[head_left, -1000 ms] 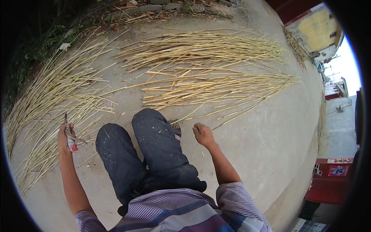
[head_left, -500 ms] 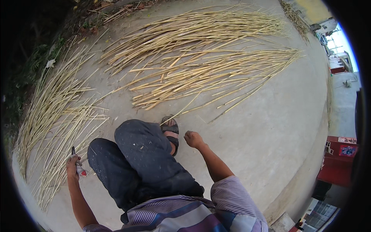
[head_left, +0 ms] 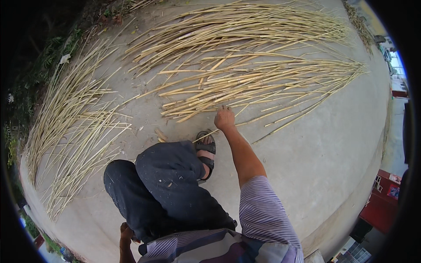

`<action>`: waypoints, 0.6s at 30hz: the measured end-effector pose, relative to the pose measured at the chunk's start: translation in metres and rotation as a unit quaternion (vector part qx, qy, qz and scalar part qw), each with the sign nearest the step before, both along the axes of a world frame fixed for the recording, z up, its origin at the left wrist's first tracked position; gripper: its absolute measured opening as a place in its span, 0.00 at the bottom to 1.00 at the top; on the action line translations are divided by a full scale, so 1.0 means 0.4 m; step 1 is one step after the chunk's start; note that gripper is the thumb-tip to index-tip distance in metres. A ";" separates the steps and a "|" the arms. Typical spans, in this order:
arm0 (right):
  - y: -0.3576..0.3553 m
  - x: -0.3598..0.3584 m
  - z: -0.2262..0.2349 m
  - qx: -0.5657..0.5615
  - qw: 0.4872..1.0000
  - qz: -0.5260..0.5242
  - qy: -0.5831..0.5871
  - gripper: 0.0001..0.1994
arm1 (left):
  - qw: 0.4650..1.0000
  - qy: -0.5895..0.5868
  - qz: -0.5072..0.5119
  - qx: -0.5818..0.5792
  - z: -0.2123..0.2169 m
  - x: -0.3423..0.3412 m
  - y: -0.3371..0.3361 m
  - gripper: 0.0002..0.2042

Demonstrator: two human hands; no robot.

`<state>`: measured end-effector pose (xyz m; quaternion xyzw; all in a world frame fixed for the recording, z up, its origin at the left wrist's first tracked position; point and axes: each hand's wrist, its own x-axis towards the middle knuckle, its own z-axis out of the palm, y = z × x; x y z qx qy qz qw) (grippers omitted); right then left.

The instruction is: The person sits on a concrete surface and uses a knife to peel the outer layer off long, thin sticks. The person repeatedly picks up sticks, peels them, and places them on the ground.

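My right hand [head_left: 224,118] reaches out to the near edge of the middle bundle of dry, straw-coloured stalks [head_left: 263,81]. Its fingers are curled down at the stalks, and their tips are hidden, so what they grip cannot be made out. One loose thin stalk [head_left: 242,111] runs close by this hand. Low beside my left thigh, my left hand [head_left: 126,231] is closed and partly covered by the dark trousers [head_left: 169,175]. What it holds does not show clearly.
A larger stalk bundle [head_left: 245,26] lies beyond, and another spreads at the left [head_left: 74,118]. My sandalled foot [head_left: 205,151] stands on the concrete ground [head_left: 315,149], near the middle bundle. Plants [head_left: 44,65] border the far left; a red structure [head_left: 380,201] stands at the right.
My right hand has moved forward from beside my foot to the stalks. My left hand, earlier out to the left with a dark-tipped tool, has drawn back beside my thigh.
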<state>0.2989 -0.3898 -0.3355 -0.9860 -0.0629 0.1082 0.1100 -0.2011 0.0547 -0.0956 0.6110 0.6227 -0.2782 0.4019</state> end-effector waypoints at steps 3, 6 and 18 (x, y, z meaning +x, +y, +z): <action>0.005 0.059 0.008 -0.036 0.998 0.009 0.043 0.14 | 0.998 -0.049 -0.030 0.004 0.002 -0.009 -0.006 0.12; 0.013 0.088 0.002 -0.057 0.998 0.016 0.035 0.18 | 0.995 -0.066 -0.069 0.003 -0.017 -0.032 0.031 0.13; 0.013 0.122 -0.036 -0.195 0.967 0.133 0.096 0.12 | 0.989 -0.114 -0.075 -0.056 -0.071 -0.022 0.103 0.22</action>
